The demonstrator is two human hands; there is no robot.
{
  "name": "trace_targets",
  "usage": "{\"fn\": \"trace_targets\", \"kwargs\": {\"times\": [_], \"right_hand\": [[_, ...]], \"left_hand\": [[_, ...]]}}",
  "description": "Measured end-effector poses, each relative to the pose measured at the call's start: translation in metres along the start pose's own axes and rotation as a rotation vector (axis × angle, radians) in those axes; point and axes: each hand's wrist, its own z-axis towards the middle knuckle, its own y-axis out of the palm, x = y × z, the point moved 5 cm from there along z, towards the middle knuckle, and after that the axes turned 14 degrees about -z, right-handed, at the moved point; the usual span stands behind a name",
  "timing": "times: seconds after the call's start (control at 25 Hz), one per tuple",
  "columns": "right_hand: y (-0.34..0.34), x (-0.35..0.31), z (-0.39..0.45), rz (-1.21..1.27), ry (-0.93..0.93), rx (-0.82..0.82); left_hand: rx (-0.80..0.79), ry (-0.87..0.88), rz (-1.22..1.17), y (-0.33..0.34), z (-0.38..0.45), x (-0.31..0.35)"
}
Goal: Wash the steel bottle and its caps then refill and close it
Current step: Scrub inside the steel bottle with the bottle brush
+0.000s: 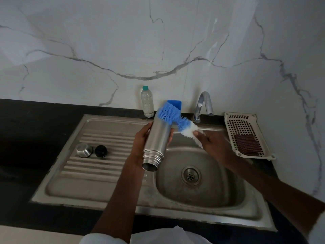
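Observation:
My left hand (140, 141) grips the steel bottle (156, 143) around its body, above the sink's left edge. The bottle is tilted, its open threaded mouth pointing down toward me and its base up and away. My right hand (209, 143) holds a blue and white bottle brush (174, 117) by its white end; the blue bristles lie against the bottle's raised base. A steel cap (84, 150) and a black inner cap (101, 151) sit side by side on the ribbed drainboard (105, 171) to the left.
The sink basin (219, 194) with its drain (190, 175) lies below my hands. A tap (202, 106) stands behind it. A clear plastic bottle (147, 102) and a blue item (175, 103) stand at the wall. A white basket (246, 132) with a dark scrub pad (247, 143) is at the right.

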Motion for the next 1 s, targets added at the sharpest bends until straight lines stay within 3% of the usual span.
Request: {"fn": "trace_targets", "kwargs": {"times": [0.08,0.16,0.24,0.32,0.36,0.44,0.52,0.56,0.6,0.64,0.68,0.72,0.76,0.8,0.88,0.92,1.0], "right_hand": [[-0.003,0.0,0.0,0.009,-0.087,0.014],[-0.007,-0.01,-0.016,-0.024,-0.362,-0.049],[-0.004,-0.012,-0.027,-0.05,-0.496,-0.07],[-0.003,-0.01,-0.015,-0.014,-0.375,0.014],[-0.004,-0.007,-0.005,0.043,-0.234,0.039],[-0.007,0.001,0.014,0.079,-0.037,0.097],[-0.009,0.0,0.016,0.072,-0.062,0.055],[-0.009,-0.004,0.009,0.064,-0.15,-0.02],[-0.01,-0.011,-0.003,0.05,-0.266,-0.09],[-0.009,-0.016,-0.014,0.028,-0.379,-0.125],[-0.008,-0.019,-0.023,0.01,-0.464,-0.124],[-0.006,-0.019,-0.026,0.002,-0.507,-0.108],[-0.003,-0.019,-0.021,0.009,-0.487,-0.083],[-0.002,-0.017,-0.011,0.028,-0.389,-0.059],[0.0,-0.008,0.013,0.065,-0.097,-0.025],[0.0,-0.003,0.022,0.051,-0.017,0.007],[-0.001,-0.006,0.023,0.073,-0.081,-0.039]], "left_hand": [[0.072,0.025,-0.008,-0.001,0.005,-0.003],[0.058,-0.035,-0.073,-0.002,0.007,-0.006],[-0.083,-0.009,-0.048,0.016,0.013,-0.004],[-0.049,0.163,-0.074,0.02,0.008,0.001],[0.009,0.204,0.059,0.022,0.003,0.004],[0.131,0.073,0.174,0.001,-0.003,0.003],[0.123,0.053,0.078,-0.001,-0.009,0.004],[0.121,0.122,0.066,0.009,-0.009,-0.001],[0.13,0.124,-0.044,-0.001,-0.005,0.006],[0.017,0.036,-0.263,-0.005,0.001,0.011],[-0.024,-0.024,-0.293,-0.004,0.0,0.008],[0.137,0.185,-0.049,-0.008,0.0,0.018],[0.224,0.267,0.206,-0.004,0.008,0.015],[0.283,0.161,0.228,-0.015,0.008,0.014],[0.177,0.072,0.115,-0.004,0.003,0.006],[0.218,0.053,0.101,-0.005,-0.003,0.004],[0.3,0.072,0.088,-0.001,-0.002,0.008]]}}
